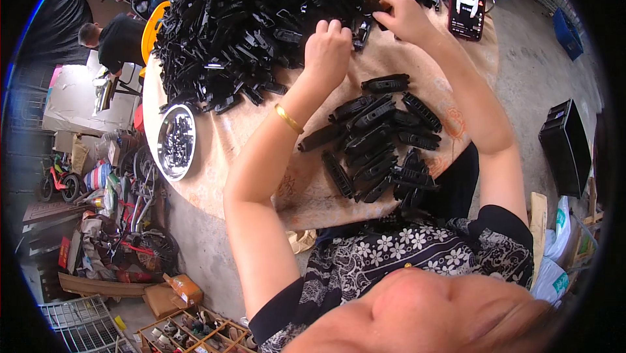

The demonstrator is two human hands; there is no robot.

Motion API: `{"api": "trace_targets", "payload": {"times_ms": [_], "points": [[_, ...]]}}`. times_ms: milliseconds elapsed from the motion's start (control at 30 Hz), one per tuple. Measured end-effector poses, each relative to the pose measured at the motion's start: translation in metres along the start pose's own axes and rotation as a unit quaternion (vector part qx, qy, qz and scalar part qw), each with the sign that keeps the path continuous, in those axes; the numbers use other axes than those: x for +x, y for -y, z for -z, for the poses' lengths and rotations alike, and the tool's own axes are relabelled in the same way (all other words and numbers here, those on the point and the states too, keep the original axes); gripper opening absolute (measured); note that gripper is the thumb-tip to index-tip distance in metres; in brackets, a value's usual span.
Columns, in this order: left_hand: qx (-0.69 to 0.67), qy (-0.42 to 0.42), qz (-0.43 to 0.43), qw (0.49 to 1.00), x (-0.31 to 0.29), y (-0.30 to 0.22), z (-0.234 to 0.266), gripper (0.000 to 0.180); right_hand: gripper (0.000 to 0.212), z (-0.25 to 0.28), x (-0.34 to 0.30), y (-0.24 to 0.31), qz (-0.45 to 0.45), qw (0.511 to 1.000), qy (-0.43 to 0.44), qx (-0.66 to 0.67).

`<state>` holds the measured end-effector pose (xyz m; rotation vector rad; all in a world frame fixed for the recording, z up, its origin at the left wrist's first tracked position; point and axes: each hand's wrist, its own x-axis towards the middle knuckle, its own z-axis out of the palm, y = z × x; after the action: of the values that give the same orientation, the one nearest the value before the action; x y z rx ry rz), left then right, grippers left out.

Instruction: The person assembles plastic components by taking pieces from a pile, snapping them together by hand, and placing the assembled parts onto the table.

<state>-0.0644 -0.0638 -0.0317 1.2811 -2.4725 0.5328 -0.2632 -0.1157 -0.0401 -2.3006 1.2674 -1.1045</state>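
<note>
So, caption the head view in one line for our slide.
Left hand and right hand at a heap of black parts, a smaller pile apart on the cloth.

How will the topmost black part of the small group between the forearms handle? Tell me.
The topmost black part is probably stiff: it keeps a crisp, moulded-looking shape. It is likely light for its size, since it looks like slim plastic. Its long, non-round outline suggests it would slide on the cloth rather than roll.
</note>
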Motion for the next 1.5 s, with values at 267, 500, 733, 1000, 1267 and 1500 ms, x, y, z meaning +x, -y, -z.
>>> {"api": "trace_targets", "payload": {"times_ms": [267,500,733,1000,1267,1500], "points": [[-0.474,-0.098,0.286,0.827,-0.023,0.001,0.028,0.026,0.025,0.008,-0.006,0.046,-0.172,0.827,0.069,0.531],[-0.724,-0.042,0.337,0.600,-0.040,0.004,0.030,0.026,0.023,-0.015,-0.022,0.074,-0.113,0.874,0.114,0.459],[-0.674,-0.007,0.333,0.660,-0.042,-0.002,0.037,0.031,0.018,-0.018,-0.028,0.081,-0.006,0.938,0.080,0.337],[-0.708,-0.043,0.320,0.628,-0.044,-0.009,0.036,0.035,0.014,-0.029,-0.029,0.084,0.124,0.971,-0.039,0.201],[-0.732,-0.061,0.303,0.607,-0.046,-0.002,0.030,0.032,0.033,-0.026,-0.029,0.084,0.185,0.977,-0.091,0.060],[-0.681,-0.079,0.250,0.684,-0.041,0.002,0.036,0.031,0.041,0.006,-0.019,0.075,0.058,0.966,0.166,0.191]]}}
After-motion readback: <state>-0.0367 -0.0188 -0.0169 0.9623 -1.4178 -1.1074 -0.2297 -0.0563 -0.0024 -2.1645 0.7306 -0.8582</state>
